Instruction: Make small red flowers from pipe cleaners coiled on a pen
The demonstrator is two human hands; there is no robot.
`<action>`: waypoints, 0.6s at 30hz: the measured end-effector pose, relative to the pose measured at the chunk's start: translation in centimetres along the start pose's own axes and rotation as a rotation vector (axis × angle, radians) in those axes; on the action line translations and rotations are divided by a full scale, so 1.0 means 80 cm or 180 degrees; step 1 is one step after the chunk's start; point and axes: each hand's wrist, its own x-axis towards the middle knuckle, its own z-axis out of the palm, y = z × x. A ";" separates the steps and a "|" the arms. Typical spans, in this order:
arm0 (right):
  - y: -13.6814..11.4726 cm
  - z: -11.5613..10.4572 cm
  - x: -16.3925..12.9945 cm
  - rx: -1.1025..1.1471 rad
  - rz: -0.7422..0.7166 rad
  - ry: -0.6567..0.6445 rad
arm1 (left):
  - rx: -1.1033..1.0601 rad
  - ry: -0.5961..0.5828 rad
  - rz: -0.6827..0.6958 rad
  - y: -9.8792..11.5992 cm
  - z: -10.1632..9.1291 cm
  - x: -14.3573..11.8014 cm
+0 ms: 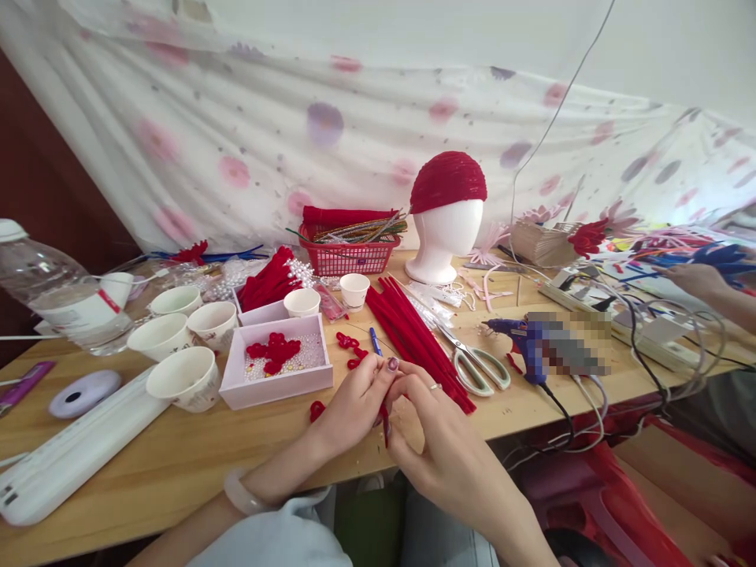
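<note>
My left hand (354, 409) and my right hand (428, 429) meet over the front edge of the wooden table (177, 457). Together they pinch a short red pipe cleaner (385, 421) that hangs between the fingers. Just beyond them lies a bundle of long red pipe cleaners (413, 335) and several small red curled pieces (348, 346). A pink box (277, 382) with red shapes on white beads sits to the left of my hands.
Paper cups (186, 378), a water bottle (53, 291), a tape roll (83, 392), a red basket (348, 256), a foam head in a red cap (446, 220), scissors (478, 364), a blue glue gun (523, 339) and cables crowd the table. Another person's hand (700, 279) works at the far right.
</note>
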 end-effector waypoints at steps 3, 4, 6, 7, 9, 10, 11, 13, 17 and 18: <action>-0.007 0.010 0.002 -0.0573 -0.0031 0.0228 | 0.0312 0.0104 0.0031 -0.001 0.000 0.000; -0.008 0.015 0.002 -0.0743 -0.0031 0.0315 | 0.0413 0.0137 0.0042 -0.001 0.000 0.000; -0.009 0.026 0.003 -0.1015 -0.0040 0.0417 | 0.0602 0.0231 0.0081 -0.001 -0.001 0.000; -0.009 0.030 0.003 -0.1114 -0.0059 0.0431 | 0.0664 0.0281 0.0096 -0.001 -0.001 0.000; -0.006 0.032 0.003 -0.1224 -0.0124 0.0373 | 0.0620 0.0348 0.0086 -0.002 -0.001 0.000; -0.004 0.030 0.003 -0.1234 -0.0171 0.0332 | 0.0491 0.0326 0.0035 -0.002 -0.001 0.000; 0.000 0.027 0.002 -0.1195 -0.0224 0.0309 | 0.0305 0.0254 -0.0050 -0.003 0.000 0.000; 0.007 0.019 0.002 -0.0924 -0.0310 0.0395 | -0.0126 -0.0008 -0.0223 -0.004 0.001 -0.001; 0.021 0.014 -0.001 0.0280 -0.0184 0.0917 | -0.0758 -0.0511 -0.0136 -0.001 0.001 -0.004; 0.023 0.016 -0.002 0.0606 -0.0083 0.1030 | -0.0822 -0.0607 -0.0044 0.001 0.001 -0.005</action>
